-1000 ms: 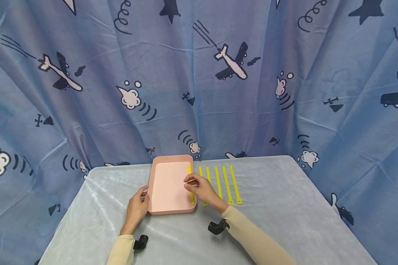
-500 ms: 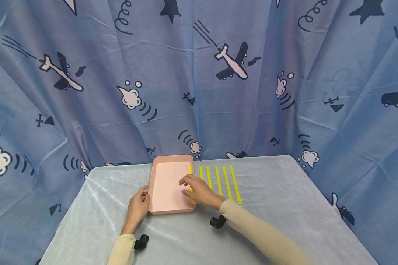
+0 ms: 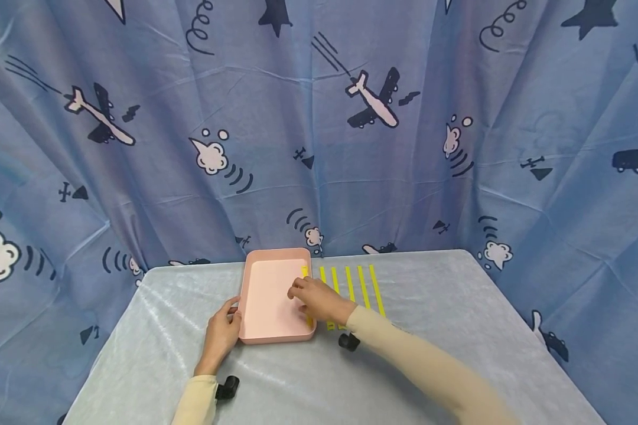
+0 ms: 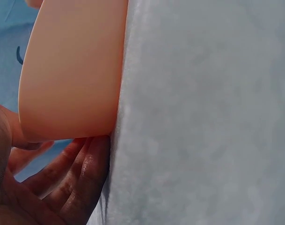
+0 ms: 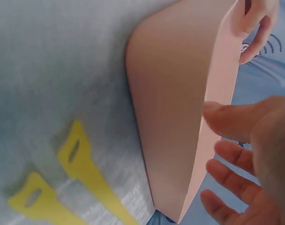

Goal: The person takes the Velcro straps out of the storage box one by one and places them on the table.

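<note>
Yellow strip released; right hand now open

Looked like a makeshift recording setup rather than a lived-in room: hung all around as a backdrop, a blue cartoon-airplane curtain; stood in front of it, near, a lone table draped in pale cloth.

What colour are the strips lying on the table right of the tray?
Yellow; the strips show best in the head view.
</note>
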Motion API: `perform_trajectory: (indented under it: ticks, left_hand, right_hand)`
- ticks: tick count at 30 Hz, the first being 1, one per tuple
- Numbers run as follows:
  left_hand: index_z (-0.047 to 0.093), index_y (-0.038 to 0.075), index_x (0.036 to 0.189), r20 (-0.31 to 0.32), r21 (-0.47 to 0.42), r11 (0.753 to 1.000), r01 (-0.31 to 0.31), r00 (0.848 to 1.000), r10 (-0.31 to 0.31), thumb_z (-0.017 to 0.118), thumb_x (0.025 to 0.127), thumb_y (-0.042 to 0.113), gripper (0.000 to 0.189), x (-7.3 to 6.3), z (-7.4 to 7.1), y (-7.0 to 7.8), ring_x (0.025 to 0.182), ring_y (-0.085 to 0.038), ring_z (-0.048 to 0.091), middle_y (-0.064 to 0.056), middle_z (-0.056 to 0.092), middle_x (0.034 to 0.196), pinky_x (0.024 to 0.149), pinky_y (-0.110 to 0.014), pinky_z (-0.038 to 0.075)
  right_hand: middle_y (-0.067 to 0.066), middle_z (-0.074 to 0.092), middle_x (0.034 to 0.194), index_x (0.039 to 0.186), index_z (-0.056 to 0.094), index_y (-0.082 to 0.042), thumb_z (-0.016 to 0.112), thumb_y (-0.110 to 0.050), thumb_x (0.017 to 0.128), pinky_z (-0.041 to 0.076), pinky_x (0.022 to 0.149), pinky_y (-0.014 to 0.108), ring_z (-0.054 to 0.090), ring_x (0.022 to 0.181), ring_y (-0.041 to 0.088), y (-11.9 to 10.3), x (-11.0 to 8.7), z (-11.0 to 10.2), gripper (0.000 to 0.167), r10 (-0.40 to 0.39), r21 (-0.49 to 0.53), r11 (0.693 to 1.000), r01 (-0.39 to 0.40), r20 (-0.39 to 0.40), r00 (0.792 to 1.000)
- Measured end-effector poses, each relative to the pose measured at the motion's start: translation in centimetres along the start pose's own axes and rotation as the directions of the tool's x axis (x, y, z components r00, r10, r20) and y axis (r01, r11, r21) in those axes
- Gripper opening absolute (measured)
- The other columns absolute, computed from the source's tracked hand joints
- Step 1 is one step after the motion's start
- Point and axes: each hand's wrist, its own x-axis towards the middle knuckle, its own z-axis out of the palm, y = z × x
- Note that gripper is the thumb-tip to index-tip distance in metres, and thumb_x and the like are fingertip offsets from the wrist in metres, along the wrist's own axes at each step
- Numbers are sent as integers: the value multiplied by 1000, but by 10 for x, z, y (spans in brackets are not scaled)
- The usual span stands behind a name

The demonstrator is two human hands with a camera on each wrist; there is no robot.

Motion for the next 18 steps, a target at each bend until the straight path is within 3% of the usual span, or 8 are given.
perform_trajectory:
  ticks: [9, 18]
  left_hand:
    - [56, 10, 138, 2, -14, 1000, 8, 1000, -8, 52, 99, 10, 40, -1, -2, 0, 89, -25, 70, -22, 68, 116, 67, -30, 50]
    - [57, 9, 138, 4, -18, 1000, 7, 1000, -7, 52, 98, 10, 40, 1, -3, 0, 85, -22, 69, -21, 69, 115, 66, -30, 49]
  right_hand:
    - [-2, 63, 111, 114, 69, -22, 78, -16, 84, 46, 88, 32, 56, 99, 16, 2, 12, 5, 31, -32, -230, 972, 43, 51, 998]
    - [-2, 65, 110, 115, 69, -24, 65, -22, 95, 48, 95, 35, 58, 102, 16, -6, 19, 8, 21, 3, -349, 936, 37, 112, 994]
